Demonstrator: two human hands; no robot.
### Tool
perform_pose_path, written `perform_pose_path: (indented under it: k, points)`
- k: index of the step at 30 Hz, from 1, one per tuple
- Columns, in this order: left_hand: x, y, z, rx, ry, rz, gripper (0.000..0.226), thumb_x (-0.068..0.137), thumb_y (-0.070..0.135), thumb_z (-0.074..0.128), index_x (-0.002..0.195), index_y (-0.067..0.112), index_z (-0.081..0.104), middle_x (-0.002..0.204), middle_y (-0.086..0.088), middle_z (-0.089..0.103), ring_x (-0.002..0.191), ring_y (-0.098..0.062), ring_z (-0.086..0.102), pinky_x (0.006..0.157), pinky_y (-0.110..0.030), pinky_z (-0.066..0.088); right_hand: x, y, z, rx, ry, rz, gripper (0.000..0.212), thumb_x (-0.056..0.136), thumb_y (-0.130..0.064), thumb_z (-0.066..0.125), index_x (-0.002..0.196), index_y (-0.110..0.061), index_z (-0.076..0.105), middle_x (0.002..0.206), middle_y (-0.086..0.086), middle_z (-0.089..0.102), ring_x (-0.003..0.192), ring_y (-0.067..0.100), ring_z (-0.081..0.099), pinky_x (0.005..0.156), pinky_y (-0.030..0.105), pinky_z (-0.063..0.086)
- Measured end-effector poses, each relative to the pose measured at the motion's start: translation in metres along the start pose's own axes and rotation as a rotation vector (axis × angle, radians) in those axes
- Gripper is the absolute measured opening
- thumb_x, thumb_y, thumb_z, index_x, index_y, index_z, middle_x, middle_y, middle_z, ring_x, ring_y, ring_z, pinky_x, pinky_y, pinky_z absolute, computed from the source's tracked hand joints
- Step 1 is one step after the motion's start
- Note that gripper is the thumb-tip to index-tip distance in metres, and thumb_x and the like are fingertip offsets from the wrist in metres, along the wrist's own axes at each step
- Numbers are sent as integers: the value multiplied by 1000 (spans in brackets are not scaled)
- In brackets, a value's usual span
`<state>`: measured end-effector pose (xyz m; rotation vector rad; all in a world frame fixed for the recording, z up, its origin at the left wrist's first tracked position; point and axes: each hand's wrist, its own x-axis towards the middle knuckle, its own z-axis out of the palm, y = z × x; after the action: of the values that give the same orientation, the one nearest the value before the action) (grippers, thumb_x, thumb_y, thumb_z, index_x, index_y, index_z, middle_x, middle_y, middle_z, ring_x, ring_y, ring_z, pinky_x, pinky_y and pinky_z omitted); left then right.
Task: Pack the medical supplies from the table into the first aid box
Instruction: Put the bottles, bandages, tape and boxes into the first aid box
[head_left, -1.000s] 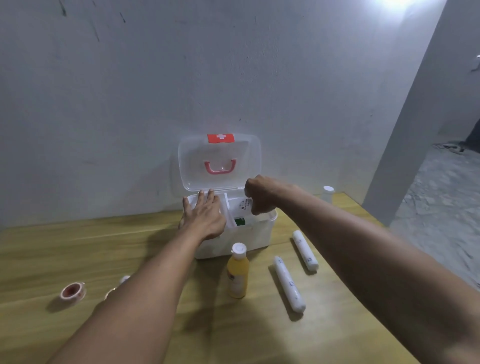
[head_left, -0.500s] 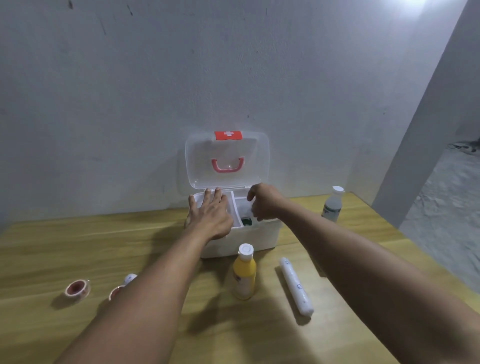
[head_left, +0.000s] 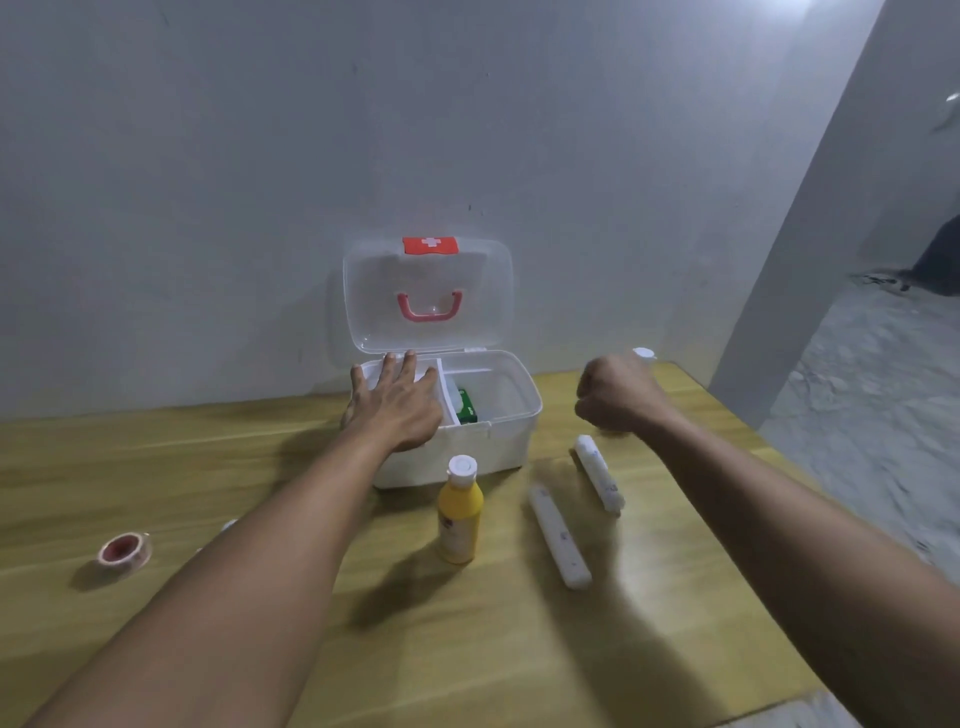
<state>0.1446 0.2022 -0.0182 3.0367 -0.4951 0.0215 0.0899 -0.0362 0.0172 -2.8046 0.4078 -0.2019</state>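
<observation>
The white first aid box stands open at the back of the wooden table, its clear lid upright against the wall. A green packet lies inside by the divider. My left hand rests flat on the box's left half, fingers spread. My right hand hovers to the right of the box with its fingers curled. It hides the body of a clear bottle, whose white cap shows just above it. A yellow bottle stands in front of the box. Two white rolls lie to its right.
A pink tape roll lies at the table's left front. A small white item peeks out beside my left forearm. The wall runs right behind the box. The table's right edge drops to a grey floor.
My right hand has come out of the box's right compartment and moved right, in front of the clear bottle. My left hand has stayed on the box.
</observation>
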Motion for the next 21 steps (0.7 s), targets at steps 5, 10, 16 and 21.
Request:
perform_pose_path:
  k: [5, 10, 16, 21]
  points:
    - [0, 0, 1, 6, 3, -5, 55, 99, 30, 19, 152, 24, 8, 162, -7, -6, 149, -28, -8, 116, -61, -5, -25, 19, 22, -66, -277, 76, 41, 73, -16, 74, 110, -6, 60, 90, 14, 65, 65, 30, 69, 55, 41, 62]
    - [0, 1, 1, 0, 6, -7, 54, 98, 30, 17, 152, 24, 9, 162, -7, -5, 149, -28, -8, 116, -61, -5, -38, 16, 23, -16, -388, 31, 59, 75, -8, 65, 132, -18, 51, 108, 13, 55, 60, 27, 67, 55, 38, 61]
    - [-1, 2, 0, 0, 8, -8, 54, 98, 31, 16, 152, 23, 9, 162, -7, -5, 149, -28, -8, 116, -60, -6, -48, 5, 19, 38, -507, -9, 50, 82, -3, 60, 129, -18, 53, 87, 5, 52, 53, 21, 64, 41, 31, 56]
    - [0, 2, 1, -4, 5, -12, 54, 98, 32, 14, 151, 23, 9, 162, -7, -5, 149, -27, -8, 116, -61, -5, -49, -1, 29, -78, -497, -78, 34, 95, -20, 49, 128, -11, 53, 109, 15, 65, 73, 25, 71, 54, 40, 62]
